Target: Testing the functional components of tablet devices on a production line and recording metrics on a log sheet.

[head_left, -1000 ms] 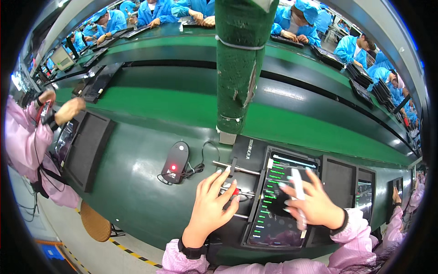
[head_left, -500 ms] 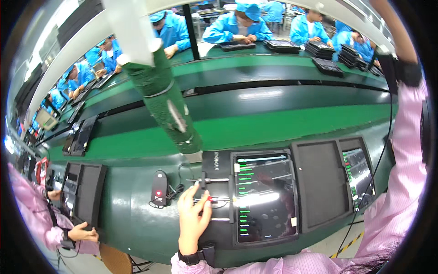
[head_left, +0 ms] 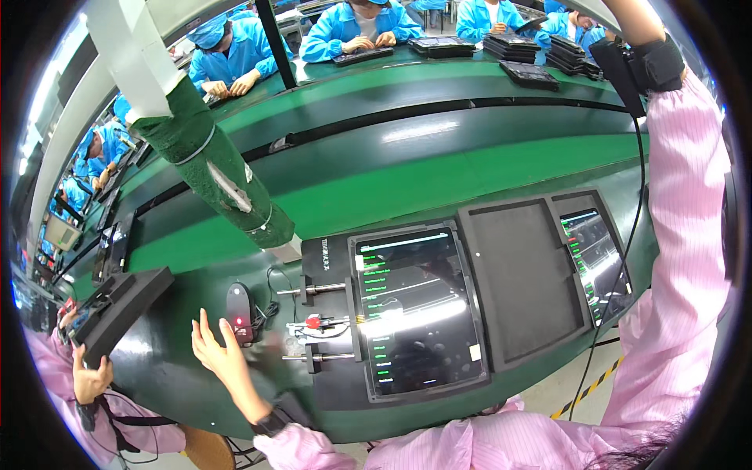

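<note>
My left hand (head_left: 222,354) is open over the green bench, fingers spread and empty, beside a black oval device (head_left: 239,312) with a red light. To its right lies a black fixture (head_left: 333,384) with metal rods and a small red-handled clamp (head_left: 315,322). A tablet (head_left: 419,313), its dark screen lit with lines of green text, lies face up in the fixture. My right arm (head_left: 681,172), in a pink sleeve with a black wrist strap, reaches up at the right. Its hand runs out past the top edge, so the fingers are hidden.
A black two-part tray (head_left: 518,362) adjoins the fixture, with another lit tablet (head_left: 595,266) in its right part. A cable (head_left: 607,352) hangs from my right wrist. At left a co-worker's hand (head_left: 92,380) holds a tilted black tray (head_left: 129,313). A green-wrapped post (head_left: 227,180) stands behind.
My left hand has left the clamp and moved left, its fingers spreading. The co-worker's tray at the left has been lifted and tilted. The whole view has shifted and turned slightly.
</note>
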Action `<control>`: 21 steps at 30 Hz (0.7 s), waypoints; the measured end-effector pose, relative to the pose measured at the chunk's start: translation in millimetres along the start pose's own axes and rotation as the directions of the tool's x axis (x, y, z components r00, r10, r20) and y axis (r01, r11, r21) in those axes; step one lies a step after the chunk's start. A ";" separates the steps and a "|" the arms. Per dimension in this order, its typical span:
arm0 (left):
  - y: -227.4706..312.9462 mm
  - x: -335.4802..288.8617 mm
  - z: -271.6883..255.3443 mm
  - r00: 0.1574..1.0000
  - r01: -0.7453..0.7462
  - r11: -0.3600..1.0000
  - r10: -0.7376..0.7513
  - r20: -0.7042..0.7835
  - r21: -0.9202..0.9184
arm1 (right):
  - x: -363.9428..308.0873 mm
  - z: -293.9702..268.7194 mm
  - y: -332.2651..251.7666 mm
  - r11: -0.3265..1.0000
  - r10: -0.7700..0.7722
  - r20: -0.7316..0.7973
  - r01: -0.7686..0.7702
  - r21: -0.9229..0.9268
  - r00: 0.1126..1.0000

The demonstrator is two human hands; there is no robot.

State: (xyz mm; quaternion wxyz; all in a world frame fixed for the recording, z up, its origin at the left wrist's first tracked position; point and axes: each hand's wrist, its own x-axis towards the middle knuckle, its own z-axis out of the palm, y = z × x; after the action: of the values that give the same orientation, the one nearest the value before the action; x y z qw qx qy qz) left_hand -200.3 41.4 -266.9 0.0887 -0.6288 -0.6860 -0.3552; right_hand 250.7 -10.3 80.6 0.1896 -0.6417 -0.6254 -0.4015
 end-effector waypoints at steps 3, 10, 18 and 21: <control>-31.5 5.6 15.4 0.836 0.152 0.945 0.034 0.547 -0.291 | -0.4 1.6 2.1 1.000 0.012 0.008 -0.012 0.014 1.000; -37.6 9.4 14.0 0.814 -0.246 0.962 0.273 0.512 -0.121 | 4.8 9.3 2.0 0.999 0.032 -0.007 -0.032 0.034 0.999; -36.1 40.3 11.6 0.703 -0.135 0.941 0.311 0.640 -0.309 | 5.3 8.9 4.1 0.981 0.140 0.082 -0.150 0.126 0.987; -38.4 36.0 17.3 0.736 -0.177 0.873 0.424 0.528 -0.454 | 5.8 14.5 10.0 0.960 0.166 0.093 -0.183 0.212 0.982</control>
State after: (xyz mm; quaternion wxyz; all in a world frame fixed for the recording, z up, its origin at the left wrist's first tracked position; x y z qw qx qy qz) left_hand -237.2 82.2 -273.5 -0.2029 -0.8183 -0.4830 -0.2364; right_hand 263.6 2.8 78.8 0.2708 -0.6839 -0.6135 -0.2875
